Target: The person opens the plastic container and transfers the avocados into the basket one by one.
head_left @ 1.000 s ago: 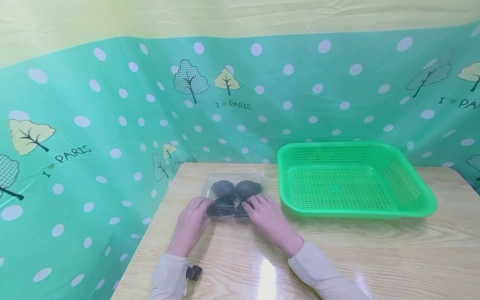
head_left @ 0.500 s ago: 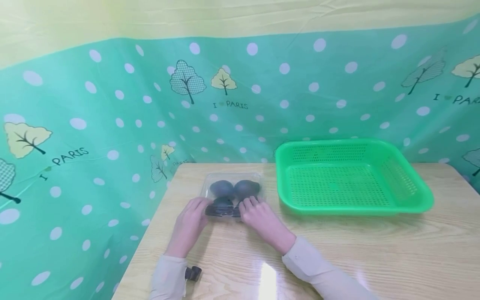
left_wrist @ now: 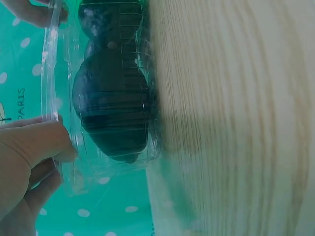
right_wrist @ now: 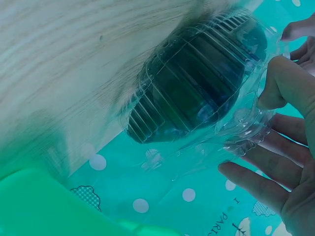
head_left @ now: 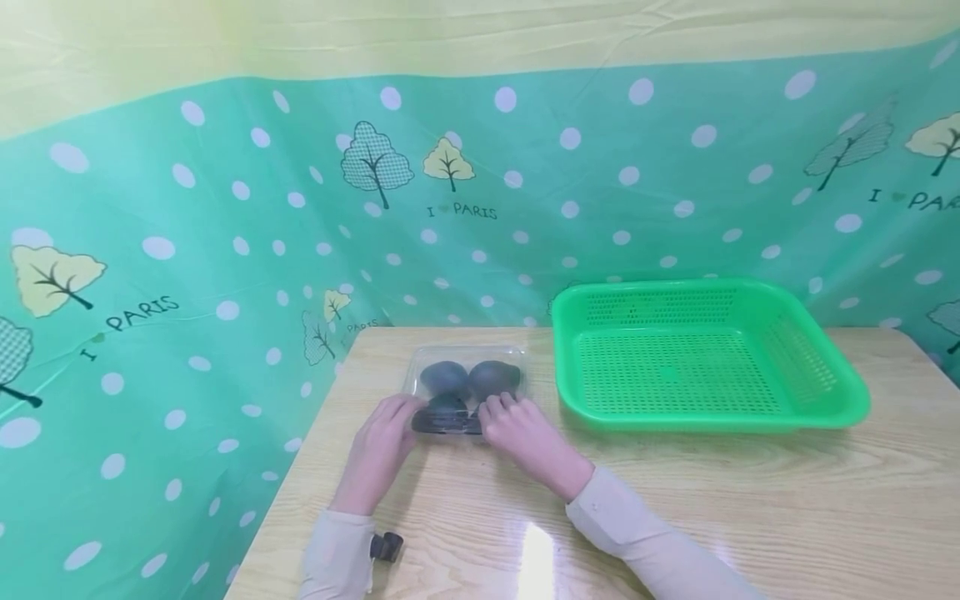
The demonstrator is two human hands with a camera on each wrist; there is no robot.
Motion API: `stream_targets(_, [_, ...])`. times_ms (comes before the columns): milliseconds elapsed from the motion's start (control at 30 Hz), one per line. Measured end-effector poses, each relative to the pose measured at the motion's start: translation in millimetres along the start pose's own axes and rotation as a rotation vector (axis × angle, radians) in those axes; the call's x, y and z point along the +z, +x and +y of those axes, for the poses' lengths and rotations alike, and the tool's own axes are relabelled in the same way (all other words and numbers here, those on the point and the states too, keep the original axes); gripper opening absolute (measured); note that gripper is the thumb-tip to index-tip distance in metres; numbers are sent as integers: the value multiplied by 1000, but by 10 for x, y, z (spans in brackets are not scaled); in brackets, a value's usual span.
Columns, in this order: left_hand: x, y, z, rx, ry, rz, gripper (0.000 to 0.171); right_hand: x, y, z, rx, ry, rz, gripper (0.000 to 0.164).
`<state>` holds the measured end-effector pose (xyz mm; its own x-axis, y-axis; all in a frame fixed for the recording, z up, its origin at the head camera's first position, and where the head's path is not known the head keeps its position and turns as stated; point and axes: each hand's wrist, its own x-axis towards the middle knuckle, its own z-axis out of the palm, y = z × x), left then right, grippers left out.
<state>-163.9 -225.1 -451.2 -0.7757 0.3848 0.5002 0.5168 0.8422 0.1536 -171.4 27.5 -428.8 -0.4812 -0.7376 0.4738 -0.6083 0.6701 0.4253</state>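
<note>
A clear plastic clamshell box [head_left: 468, 352] with several dark avocados [head_left: 495, 379] in it rests on the table. My left hand [head_left: 382, 446] is at its near left corner; in the left wrist view the thumb and fingers pinch the lid's rim [left_wrist: 50, 73]. At the near right side, my right hand [head_left: 528, 437] grips the same rim, its thumb on one side and bent fingers on the other in the right wrist view. The box's lid appears down over the fruit. My right hand hides part of the front avocados in the head view.
A green perforated plastic basket [head_left: 720, 423] stands to the right of the box, with no fruit in it. A small black piece [head_left: 387, 547] shows beside my left sleeve. Behind the wooden table [head_left: 480, 517] hangs a green dotted curtain [head_left: 600, 225].
My right hand has shifted slightly left along the box's front edge, and its fingers are more bent. The left hand keeps its place. The box and the basket have stayed put.
</note>
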Motion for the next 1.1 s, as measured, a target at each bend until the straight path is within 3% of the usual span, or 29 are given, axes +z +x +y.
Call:
stream_targets(667, [18, 16, 32, -10, -18, -2, 59, 56, 12, -2, 43, -2, -10, 4])
stream_targets(1100, [52, -8, -5, -2, -33, 16, 58, -24, 61, 25, 39, 14, -15, 7])
